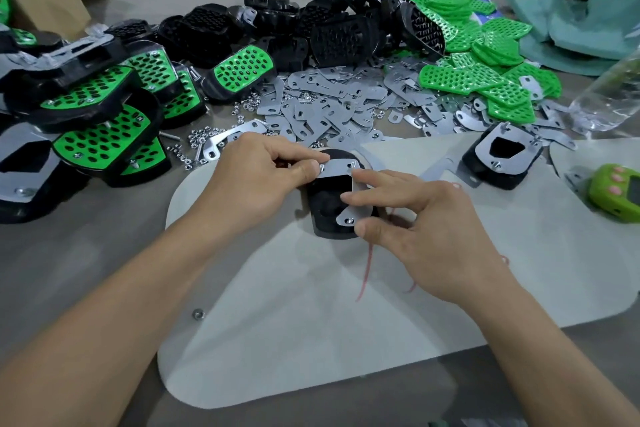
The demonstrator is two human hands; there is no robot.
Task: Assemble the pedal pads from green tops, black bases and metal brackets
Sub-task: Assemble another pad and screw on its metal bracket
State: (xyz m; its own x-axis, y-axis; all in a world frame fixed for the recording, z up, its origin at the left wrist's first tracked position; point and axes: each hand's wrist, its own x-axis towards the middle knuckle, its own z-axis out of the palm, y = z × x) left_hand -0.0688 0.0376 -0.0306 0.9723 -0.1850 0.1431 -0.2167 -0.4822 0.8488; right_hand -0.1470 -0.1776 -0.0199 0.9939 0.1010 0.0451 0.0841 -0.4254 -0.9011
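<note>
Item: one pair of hands, left hand and right hand; forearms bare to the frame edge. Fingernails short, plain. Thin red string at right wrist, loose end trailing under palm; fastening unclear.

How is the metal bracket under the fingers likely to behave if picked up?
The metal bracket looks like thin, flat sheet, so probably stiff and light. Its shiny surface may slip when pinched. Lying flat on the black base, it seems unlikely to roll.
</note>
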